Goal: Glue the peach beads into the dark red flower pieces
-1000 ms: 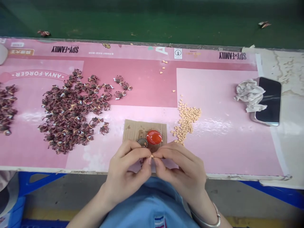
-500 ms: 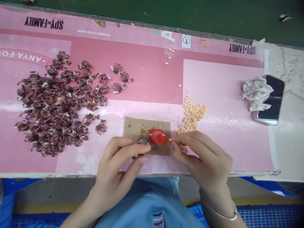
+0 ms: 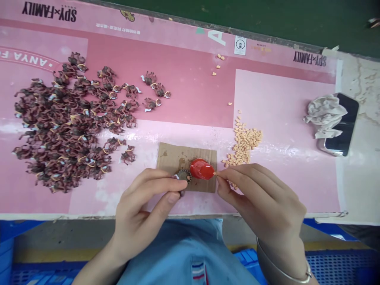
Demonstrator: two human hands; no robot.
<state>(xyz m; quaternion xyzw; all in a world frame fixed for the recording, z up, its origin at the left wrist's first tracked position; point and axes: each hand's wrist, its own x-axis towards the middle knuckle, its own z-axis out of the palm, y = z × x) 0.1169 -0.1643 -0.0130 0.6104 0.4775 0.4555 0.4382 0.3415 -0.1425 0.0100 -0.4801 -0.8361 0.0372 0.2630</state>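
My left hand [image 3: 148,206] pinches a small dark brown figure [image 3: 184,176] between thumb and fingers, over the lower left of a cardboard piece [image 3: 170,152]. A glossy red container [image 3: 197,169] stands on the cardboard, just right of the figure. At its right rim, my right hand [image 3: 261,198] pinches a tiny beige piece [image 3: 215,173] between thumb and forefinger. Behind that hand lies a heap of similar beige pieces [image 3: 245,142]. Part of the held figure is covered by my left fingers.
A large pile of brown figures [image 3: 68,130] covers the left of the pink printed sheet [image 3: 184,91]. At the right, a crumpled white wad [image 3: 325,114] rests on a dark phone-like object [image 3: 350,118]. Several loose beige pieces [image 3: 218,67] lie near the back.
The beige piece in my right hand is now at the red container's rim, which shows tilted toward it. The figure in my left hand has turned slightly. The whole view has shifted a little.
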